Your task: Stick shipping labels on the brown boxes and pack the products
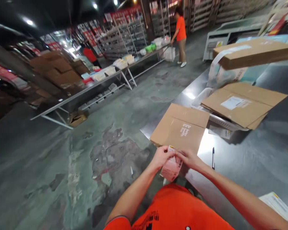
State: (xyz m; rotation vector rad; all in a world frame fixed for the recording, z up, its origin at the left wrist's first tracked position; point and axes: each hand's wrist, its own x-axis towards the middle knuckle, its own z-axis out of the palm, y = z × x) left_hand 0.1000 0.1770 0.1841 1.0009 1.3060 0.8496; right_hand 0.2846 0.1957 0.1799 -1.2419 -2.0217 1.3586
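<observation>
While the left hand (161, 157) and right hand (189, 159) grip a pink packet (172, 168), a flattened carton (180, 126) lies just beyond.

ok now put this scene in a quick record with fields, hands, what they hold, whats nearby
hands: left hand and right hand both gripping a pink packet
nearest: flattened cardboard box just beyond the hands, at the edge of a steel table
also on table: pen, labelled cardboard carton
background: co-worker in orange shirt at the far end of a long folding table holding packages
</observation>
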